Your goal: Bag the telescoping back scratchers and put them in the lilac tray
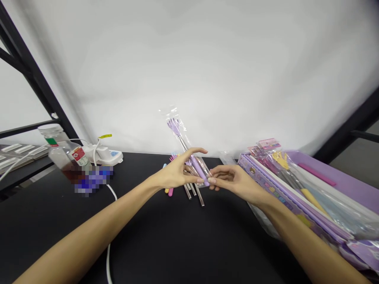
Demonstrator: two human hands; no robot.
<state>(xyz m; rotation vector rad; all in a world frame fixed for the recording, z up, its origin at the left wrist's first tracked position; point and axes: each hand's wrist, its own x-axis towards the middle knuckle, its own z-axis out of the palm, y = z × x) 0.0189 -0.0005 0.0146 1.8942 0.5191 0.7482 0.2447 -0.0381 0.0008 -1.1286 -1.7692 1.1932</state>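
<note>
A purple back scratcher (198, 166) with a hand-shaped head and a metal shaft lies tilted inside a clear plastic bag (186, 130). My left hand (175, 170) is closed around its lower handle, thumb near the handle's end. At that same end, my right hand (229, 178) pinches the bag and handle tip between thumb and fingers. Behind and below my left hand, several metal rods (200, 197) and coloured handles, one of them a pink handle (171, 192), rest on the black table; my hand partly hides them.
To the right stands a purple box (340, 173) holding bagged back scratchers, among them a yellow one (312, 199). On the left are a bottle with dark liquid (69, 157), a white power strip (114, 157) and a white cable (108, 252). A white wall (189, 71) rises behind the table.
</note>
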